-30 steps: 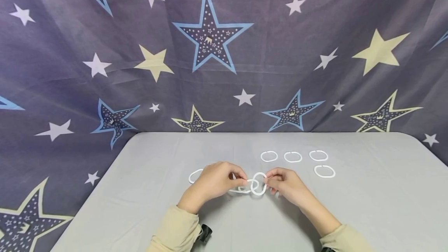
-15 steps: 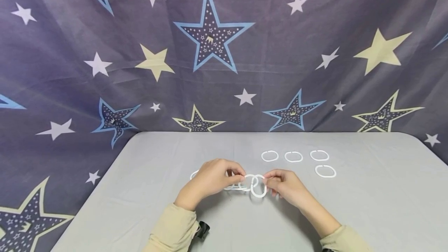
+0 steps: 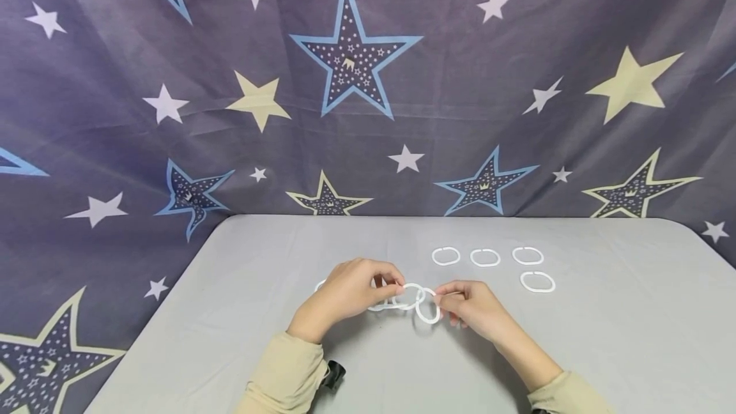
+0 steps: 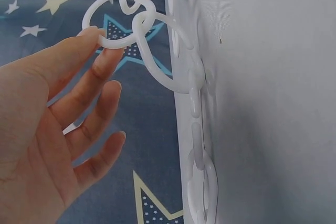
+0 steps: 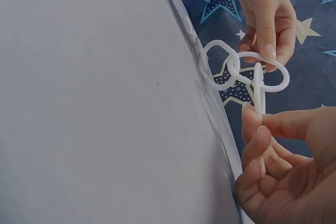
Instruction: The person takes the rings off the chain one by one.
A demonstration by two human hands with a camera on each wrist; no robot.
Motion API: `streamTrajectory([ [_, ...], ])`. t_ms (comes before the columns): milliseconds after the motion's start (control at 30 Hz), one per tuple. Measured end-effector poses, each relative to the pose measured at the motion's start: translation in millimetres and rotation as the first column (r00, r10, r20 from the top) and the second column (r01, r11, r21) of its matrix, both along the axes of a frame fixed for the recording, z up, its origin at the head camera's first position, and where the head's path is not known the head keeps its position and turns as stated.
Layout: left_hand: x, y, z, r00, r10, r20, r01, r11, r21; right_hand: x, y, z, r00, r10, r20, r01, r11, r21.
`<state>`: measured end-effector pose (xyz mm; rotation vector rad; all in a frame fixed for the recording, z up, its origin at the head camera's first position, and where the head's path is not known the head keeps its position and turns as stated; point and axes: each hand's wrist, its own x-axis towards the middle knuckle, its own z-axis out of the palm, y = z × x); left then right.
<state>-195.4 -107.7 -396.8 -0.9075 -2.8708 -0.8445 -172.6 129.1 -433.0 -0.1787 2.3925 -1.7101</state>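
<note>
**Two pinched links, crossed between your hands**

Behind everything you have a star-printed cloth point(image 3: 443, 104), and in front of it the pale grey table point(image 3: 201, 337). Your left hand point(image 3: 353, 289) and right hand point(image 3: 468, 302) meet near the middle, just above the surface. Your left thumb and fingertips pinch one link, the lower fingers loosely bent; your right thumb and fingertip pinch another. The white chain point(image 4: 197, 145) runs from the left-held link along the tabletop, partly hidden behind that hand. Four loose links point(image 3: 528, 264) lie farther back, to the right.

Smallest are the two you grip: the left-hand link point(image 4: 92, 13), joined to the chain, and the right-hand link point(image 5: 258, 90), which appears hooked through it. Each loose link has a narrow gap in its rim; you can't tell where the right-hand link's gap sits. If it lines up with the crossing, a tug could slip the pair apart. Both pinches are small, so a twist might spring a link free, and the chain's drag could pull at your left fingertips.
</note>
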Motion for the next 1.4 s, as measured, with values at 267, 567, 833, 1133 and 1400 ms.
streamTrajectory([
  [267, -0.1, 1.0, 2.3, 1.0, -0.001, 0.012, 0.001, 1.0, -0.009, -0.5, -0.1, -2.6, 1.0, 0.014, 0.009, -0.013, 1.0, -0.019],
  [567, -0.1, -0.8, 1.3, 1.0, -0.006, 0.0, 0.006, 1.0, 0.003, -1.1, -0.8, -3.9, 1.0, 0.01, 0.009, -0.01, 1.0, -0.018],
  [833, -0.9, -2.1, -0.1, 1.0, -0.001, -0.017, 0.001, 1.0, -0.004, -1.3, -0.6, -4.2, 1.0, -0.012, 0.008, 0.012, 1.0, -0.001],
  [1133, -1.0, -2.9, 0.2, 1.0, 0.005, -0.012, -0.005, 1.0, -0.004, -4.6, 5.2, -1.5, 0.999, -0.026, -0.02, 0.026, 1.0, 0.011],
  [1400, -0.8, -3.6, 1.9, 1.0, 0.015, -0.007, -0.015, 1.0, -0.006, -9.8, 17.7, 2.6, 0.996, -0.056, -0.072, 0.057, 0.998, 0.016],
])
